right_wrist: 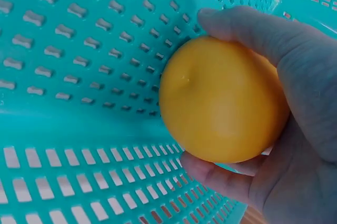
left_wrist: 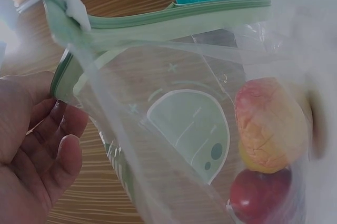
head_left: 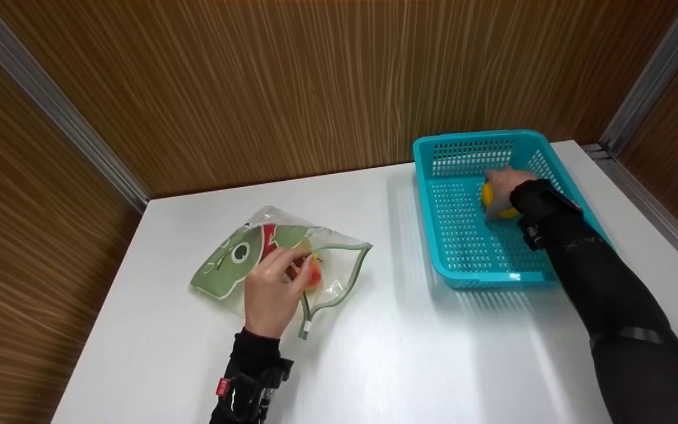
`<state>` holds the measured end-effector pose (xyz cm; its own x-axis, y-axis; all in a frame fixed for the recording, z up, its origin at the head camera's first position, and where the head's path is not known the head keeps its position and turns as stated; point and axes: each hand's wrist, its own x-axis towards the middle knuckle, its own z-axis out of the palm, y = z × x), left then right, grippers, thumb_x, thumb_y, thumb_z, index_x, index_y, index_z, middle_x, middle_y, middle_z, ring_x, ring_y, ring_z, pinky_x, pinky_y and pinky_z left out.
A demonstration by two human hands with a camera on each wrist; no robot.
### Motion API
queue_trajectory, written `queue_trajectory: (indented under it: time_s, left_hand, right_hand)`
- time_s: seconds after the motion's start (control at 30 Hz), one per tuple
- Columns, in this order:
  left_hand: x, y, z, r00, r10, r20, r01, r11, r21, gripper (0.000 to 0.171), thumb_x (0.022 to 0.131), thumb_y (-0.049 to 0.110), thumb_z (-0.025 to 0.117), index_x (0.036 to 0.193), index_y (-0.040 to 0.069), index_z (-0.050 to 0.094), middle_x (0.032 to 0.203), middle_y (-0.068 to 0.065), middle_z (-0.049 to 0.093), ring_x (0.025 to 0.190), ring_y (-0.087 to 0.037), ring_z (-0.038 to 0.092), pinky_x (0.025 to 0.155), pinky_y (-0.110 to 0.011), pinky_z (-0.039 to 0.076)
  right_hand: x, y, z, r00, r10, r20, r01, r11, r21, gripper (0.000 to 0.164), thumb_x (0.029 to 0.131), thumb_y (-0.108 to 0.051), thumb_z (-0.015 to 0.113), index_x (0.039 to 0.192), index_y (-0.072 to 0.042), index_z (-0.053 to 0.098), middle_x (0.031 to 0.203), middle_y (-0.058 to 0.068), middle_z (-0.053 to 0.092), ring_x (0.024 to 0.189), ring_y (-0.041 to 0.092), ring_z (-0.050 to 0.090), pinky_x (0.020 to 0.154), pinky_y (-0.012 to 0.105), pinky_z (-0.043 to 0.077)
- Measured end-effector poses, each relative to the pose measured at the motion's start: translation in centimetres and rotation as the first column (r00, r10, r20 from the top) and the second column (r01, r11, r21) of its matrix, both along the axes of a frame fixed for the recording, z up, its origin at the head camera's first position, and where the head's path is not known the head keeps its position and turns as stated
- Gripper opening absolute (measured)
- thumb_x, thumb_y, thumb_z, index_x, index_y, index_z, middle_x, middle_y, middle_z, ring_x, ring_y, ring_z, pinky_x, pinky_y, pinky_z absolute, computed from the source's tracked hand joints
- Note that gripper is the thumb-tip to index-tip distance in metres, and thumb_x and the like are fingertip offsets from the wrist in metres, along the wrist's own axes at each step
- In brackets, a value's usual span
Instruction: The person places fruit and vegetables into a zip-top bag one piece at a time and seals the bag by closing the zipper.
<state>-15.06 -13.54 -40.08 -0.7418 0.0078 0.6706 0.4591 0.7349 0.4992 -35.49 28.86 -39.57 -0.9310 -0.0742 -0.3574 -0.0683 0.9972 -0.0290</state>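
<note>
A clear zip bag (head_left: 221,274) with a green cartoon animal print lies on the left part of the table, its green-edged mouth spread apart toward the right. My left hand (head_left: 269,291) pinches the bag's edge at the mouth. Through the plastic, a yellow-red fruit (left_wrist: 271,126) and a dark red round fruit (left_wrist: 260,195) show in the left wrist view. Inside the turquoise basket (head_left: 433,229), my right hand (head_left: 508,184) grips a smooth yellow-orange fruit (right_wrist: 221,103), thumb on one side and fingers on the other.
The white table (head_left: 368,365) meets a wood-grain panel (head_left: 315,88) at the back, with further panels left and right. The basket stands at the back right, with raised slotted walls. A white slider (left_wrist: 76,10) sits on the bag's zip.
</note>
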Motion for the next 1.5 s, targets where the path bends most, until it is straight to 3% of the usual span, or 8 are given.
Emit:
queue_trajectory:
  time_s: [0.13, 0.43, 0.8, 0.97, 1.07, 1.17, 1.3, 1.5]
  left_hand:
    - [-0.1, 0.0, 0.0, 1.000, -0.008, 0.005, 0.008, 1.000, 0.006, 0.010, 0.083, 0.011, 0.071, 0.093, 0.009, 0.073, 0.080, -0.002, 0.070, 0.065, -0.011, 0.061, 0.057, -0.026, 0.053]
    - [-0.4, -0.2, 0.1, 0.999, -0.023, -0.045, 0.023, 1.000, 0.017, 0.009, 0.081, 0.009, 0.073, 0.090, 0.008, 0.073, 0.077, -0.002, 0.070, 0.063, -0.011, 0.061, 0.055, -0.024, 0.051]
    - [-0.4, -0.6, 0.7, 0.999, -0.015, -0.044, 0.016, 1.000, 0.015, 0.011, 0.081, 0.009, 0.073, 0.091, 0.007, 0.073, 0.077, -0.003, 0.070, 0.063, -0.012, 0.062, 0.055, -0.025, 0.052]
    - [-0.5, -0.7, 0.7, 0.999, -0.011, -0.035, 0.011, 1.000, 0.018, 0.011, 0.081, 0.010, 0.073, 0.092, 0.008, 0.073, 0.078, -0.003, 0.070, 0.063, -0.011, 0.062, 0.056, -0.027, 0.053]
    - [-0.5, -0.7, 0.8, 0.999, -0.011, -0.037, 0.012, 1.000, 0.016, 0.011, 0.081, 0.009, 0.072, 0.092, 0.007, 0.073, 0.078, -0.004, 0.070, 0.063, -0.012, 0.062, 0.056, -0.027, 0.053]
    - [-0.5, -0.8, 0.9, 0.999, -0.007, -0.040, 0.007, 1.000, 0.018, 0.011, 0.081, 0.009, 0.072, 0.092, 0.007, 0.073, 0.079, -0.004, 0.071, 0.063, -0.012, 0.062, 0.056, -0.028, 0.054]
    - [-0.5, -0.8, 1.0, 0.999, 0.004, -0.047, -0.003, 1.000, 0.022, 0.011, 0.081, 0.009, 0.073, 0.092, 0.007, 0.073, 0.077, -0.004, 0.070, 0.063, -0.012, 0.062, 0.055, -0.028, 0.052]
    - [-0.6, -0.7, 0.9, 0.999, 0.003, -0.052, -0.002, 1.000, 0.020, 0.009, 0.081, 0.010, 0.073, 0.089, 0.008, 0.073, 0.076, -0.003, 0.069, 0.062, -0.013, 0.061, 0.054, -0.026, 0.050]
  right_hand:
    - [0.1, 0.4, 0.5, 1.000, -0.006, -0.002, 0.006, 1.000, -0.027, 0.089, 0.072, -0.035, 0.077, 0.141, -0.004, 0.032, 0.118, 0.027, 0.048, 0.094, 0.035, 0.050, 0.074, 0.044, 0.048]
    - [1.1, -0.4, 3.7, 0.995, 0.037, -0.097, -0.044, 0.996, -0.076, 0.078, 0.074, -0.035, 0.074, 0.137, -0.008, 0.036, 0.119, 0.026, 0.046, 0.094, 0.036, 0.050, 0.074, 0.045, 0.047]
    - [4.5, -3.9, 7.4, 0.943, 0.186, -0.277, -0.238, 0.957, -0.166, 0.073, 0.071, -0.030, 0.074, 0.134, -0.013, 0.041, 0.119, 0.019, 0.049, 0.093, 0.031, 0.052, 0.076, 0.042, 0.050]
    - [6.6, -6.1, 8.1, 0.929, 0.169, -0.328, -0.263, 0.927, -0.267, 0.072, 0.074, -0.033, 0.076, 0.135, -0.018, 0.041, 0.121, 0.015, 0.047, 0.098, 0.029, 0.052, 0.082, 0.044, 0.051]
    - [8.0, -7.5, 8.2, 0.927, 0.127, -0.354, -0.255, 0.904, -0.344, 0.072, 0.075, -0.035, 0.076, 0.136, -0.020, 0.040, 0.124, 0.013, 0.046, 0.100, 0.028, 0.051, 0.082, 0.044, 0.052]
    - [9.3, -8.8, 8.2, 0.910, 0.089, -0.404, -0.269, 0.870, -0.412, 0.072, 0.075, -0.036, 0.076, 0.136, -0.020, 0.040, 0.126, 0.010, 0.045, 0.103, 0.027, 0.050, 0.083, 0.045, 0.052]
    - [11.0, -10.7, 7.9, 0.880, 0.032, -0.475, -0.301, 0.811, -0.502, 0.073, 0.073, -0.032, 0.078, 0.134, -0.020, 0.041, 0.127, 0.007, 0.046, 0.106, 0.025, 0.050, 0.087, 0.047, 0.053]
    - [13.4, -14.0, 6.9, 0.855, -0.036, -0.517, -0.337, 0.720, -0.607, 0.075, 0.071, -0.031, 0.080, 0.135, -0.022, 0.042, 0.130, 0.004, 0.046, 0.107, 0.022, 0.051, 0.086, 0.044, 0.054]
